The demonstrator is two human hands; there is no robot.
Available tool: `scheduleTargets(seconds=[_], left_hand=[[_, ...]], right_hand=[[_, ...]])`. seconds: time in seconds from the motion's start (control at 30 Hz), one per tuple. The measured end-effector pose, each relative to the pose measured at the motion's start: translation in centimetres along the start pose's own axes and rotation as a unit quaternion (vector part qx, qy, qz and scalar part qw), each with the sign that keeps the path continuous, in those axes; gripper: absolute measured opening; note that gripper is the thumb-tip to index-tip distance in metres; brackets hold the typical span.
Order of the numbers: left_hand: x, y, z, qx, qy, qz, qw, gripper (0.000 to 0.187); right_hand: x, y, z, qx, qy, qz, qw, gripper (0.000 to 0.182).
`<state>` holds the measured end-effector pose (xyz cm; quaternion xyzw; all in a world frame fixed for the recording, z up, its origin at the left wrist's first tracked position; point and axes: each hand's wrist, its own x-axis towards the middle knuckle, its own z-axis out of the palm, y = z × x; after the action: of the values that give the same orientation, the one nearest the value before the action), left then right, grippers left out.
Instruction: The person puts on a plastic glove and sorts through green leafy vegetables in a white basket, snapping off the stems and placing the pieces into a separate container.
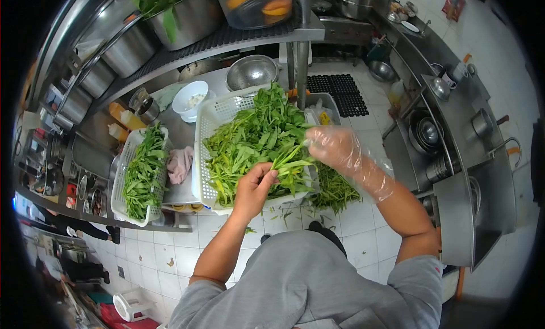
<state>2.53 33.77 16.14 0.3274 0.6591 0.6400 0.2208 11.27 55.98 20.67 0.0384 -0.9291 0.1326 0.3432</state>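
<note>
My left hand [255, 187] is closed round a small bunch of leafy green stems [292, 161], at the near right side of a white perforated basket [207, 119]. A large heap of leafy greens [255, 127] fills that basket. Just right of the bunch, my right hand [332, 144] wears a clear plastic glove [369, 173]. Its fingers are curled in beside the basket's right edge and slightly blurred; what they grip is hidden. Below it lies a pile of cut green stems [335, 187].
On the left stands a smaller white basket of greens [142, 176], with a pink cloth [180, 164] beside it. Behind are a white bowl [190, 99] and a metal colander [252, 74]. A shelf [227, 42] with pots overhangs the back. Steel sinks [454, 227] line the right.
</note>
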Motion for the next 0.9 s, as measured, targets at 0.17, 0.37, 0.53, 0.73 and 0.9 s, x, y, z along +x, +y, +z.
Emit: scheduleTargets(seconds=[0.17,0.37,0.53,0.73,0.9], left_hand=[[0.7,-0.3,1.1,-0.043,0.015,0.013,0.999,0.019],[1.4,-1.6,-1.3,-0.238,-0.006,-0.106,0.965,0.017],[2.0,-0.9,-1.1,-0.315,0.008,-0.167,0.934,0.019],[3.3,-0.5,0.1,-0.292,0.029,-0.191,0.937,0.015],[3.8,-0.7,1.2,-0.284,0.003,-0.203,0.937,0.015]], right_hand=[[1.4,2.4,-3.6,0.393,0.237,0.333,0.824,0.010],[-2.2,7.0,-10.4,0.399,0.415,0.309,0.757,0.018],[-5.5,6.6,-11.2,0.561,0.423,0.334,0.628,0.020],[-8.4,3.3,-10.2,0.423,0.276,0.450,0.736,0.021],[-5.9,-0.2,-8.2,0.208,0.081,0.267,0.938,0.017]])
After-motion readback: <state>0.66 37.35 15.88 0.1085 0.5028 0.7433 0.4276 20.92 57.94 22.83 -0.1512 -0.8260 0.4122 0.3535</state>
